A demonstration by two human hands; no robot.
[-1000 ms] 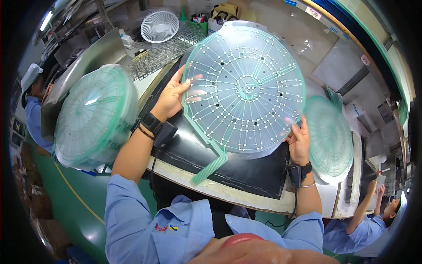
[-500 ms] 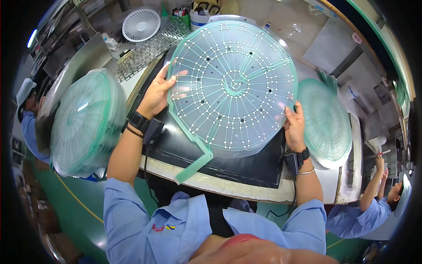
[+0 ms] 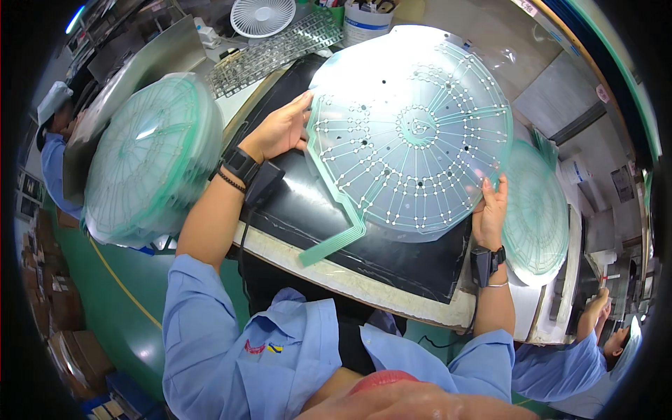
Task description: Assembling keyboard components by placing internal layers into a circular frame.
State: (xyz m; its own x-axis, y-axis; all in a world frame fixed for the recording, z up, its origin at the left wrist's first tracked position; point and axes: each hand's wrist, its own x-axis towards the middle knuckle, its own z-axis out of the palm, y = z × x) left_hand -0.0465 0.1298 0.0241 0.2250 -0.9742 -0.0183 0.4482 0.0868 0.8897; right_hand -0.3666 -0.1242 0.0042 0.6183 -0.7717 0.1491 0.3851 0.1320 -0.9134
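Between my hands is a round, translucent flexible circuit sheet (image 3: pixel 413 175) with green traces, rows of white dots and a green tail at its near left. It is raised at a tilt over a black work mat (image 3: pixel 420 269), and bright glare hides part of its upper left. My left hand (image 3: pixel 281 128) grips the sheet's left edge, some of its fingers behind it. At the lower right edge, my right hand (image 3: pixel 491 208) pinches the sheet between thumb and fingers. Each wrist wears a black strap with a small box.
Similar circuit sheets are stacked at the left (image 3: pixel 143 157) and at the right (image 3: pixel 535 217). A white fan (image 3: pixel 262 15), a metal grid (image 3: pixel 276 52) and a tub of tools (image 3: pixel 367 24) stand at the back. Co-workers sit at the far left (image 3: pixel 56 150) and lower right (image 3: pixel 567 364).
In the picture, the sheet and both hands have shifted right. The sheet's tilt has changed, so glare now covers its upper left. My left hand's fingers show less through the sheet.
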